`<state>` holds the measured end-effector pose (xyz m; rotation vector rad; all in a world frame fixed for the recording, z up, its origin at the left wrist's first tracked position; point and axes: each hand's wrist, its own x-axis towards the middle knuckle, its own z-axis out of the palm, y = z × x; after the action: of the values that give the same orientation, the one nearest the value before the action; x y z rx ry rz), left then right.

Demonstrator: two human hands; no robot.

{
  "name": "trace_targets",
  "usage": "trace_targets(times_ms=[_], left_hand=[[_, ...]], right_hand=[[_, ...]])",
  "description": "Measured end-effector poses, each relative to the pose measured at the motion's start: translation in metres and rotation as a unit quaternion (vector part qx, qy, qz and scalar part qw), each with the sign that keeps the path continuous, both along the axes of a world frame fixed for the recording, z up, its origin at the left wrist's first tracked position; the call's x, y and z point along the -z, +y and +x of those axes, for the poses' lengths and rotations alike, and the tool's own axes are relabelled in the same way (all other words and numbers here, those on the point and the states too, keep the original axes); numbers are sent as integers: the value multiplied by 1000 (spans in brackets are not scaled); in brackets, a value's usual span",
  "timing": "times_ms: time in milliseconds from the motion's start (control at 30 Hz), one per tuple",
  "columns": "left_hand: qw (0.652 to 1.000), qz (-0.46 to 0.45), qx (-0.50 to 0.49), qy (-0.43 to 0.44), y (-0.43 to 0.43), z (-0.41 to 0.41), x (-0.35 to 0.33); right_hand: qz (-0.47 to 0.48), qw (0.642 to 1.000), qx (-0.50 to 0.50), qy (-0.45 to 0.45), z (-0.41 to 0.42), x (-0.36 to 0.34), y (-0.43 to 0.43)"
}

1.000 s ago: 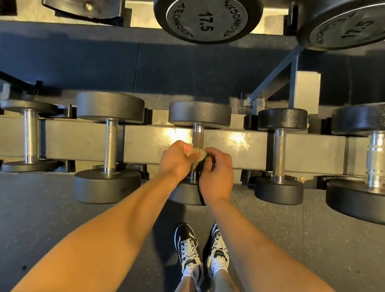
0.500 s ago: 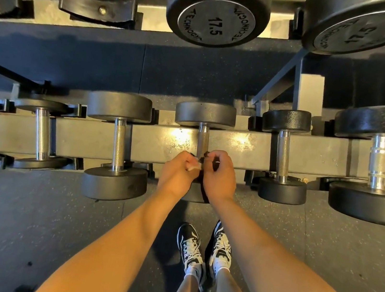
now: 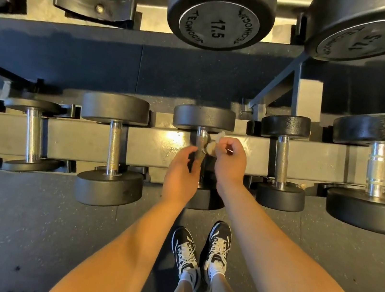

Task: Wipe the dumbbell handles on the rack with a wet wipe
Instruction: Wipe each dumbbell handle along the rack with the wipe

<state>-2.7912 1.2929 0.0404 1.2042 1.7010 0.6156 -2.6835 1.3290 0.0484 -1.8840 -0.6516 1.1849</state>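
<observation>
Frame centre: middle dumbbell [image 3: 203, 118] lies on the lower rack rail [image 3: 156, 145]. Right hand [image 3: 230, 163] pinches a crumpled wet wipe [image 3: 212, 144], fingers curled on it. The wipe touches the right side of the steel handle [image 3: 201, 137], just under the upper head.

Left hand [image 3: 181, 171] is at the handle's lower part, fingers bent toward it. Closed round it or only touching: cannot tell, as the hand hides the fingertips. Both wrists mostly cover this dumbbell's lower head.

Left neighbour dumbbell [image 3: 113, 148] and right neighbour dumbbell [image 3: 282, 160]: handles in plain view.

Top edge: head marked 17.5 [image 3: 218, 21], cut off by the frame. Shoes [image 3: 200, 250] on the floor, bottom centre.
</observation>
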Motion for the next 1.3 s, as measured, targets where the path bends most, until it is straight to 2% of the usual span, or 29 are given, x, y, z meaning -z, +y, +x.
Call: trace_targets(times_ms=[133,533,800,967,1167,1300], left_hand=[[999,-13,10,39,-1,-3,10],[998,-40,-34,41,-2,-1,4],[997,-53,-41,26,-2,-3,8],[997,-54,-40,29,-2,-3,5],[997,-62,-44,23,-2,-5,4],[998,-49,-36,23,-3,-7,5]], right_hand=[[37,993,-110,-36,-15,10,5],[-13,994,-85,-60,-13,9,-4],[-6,996,-68,-66,-25,6,9],[-55,986,-123,-102,-16,9,-4],[-25,995,-51,-82,-20,5,23],[-17,985,-116,-129,-19,9,8]])
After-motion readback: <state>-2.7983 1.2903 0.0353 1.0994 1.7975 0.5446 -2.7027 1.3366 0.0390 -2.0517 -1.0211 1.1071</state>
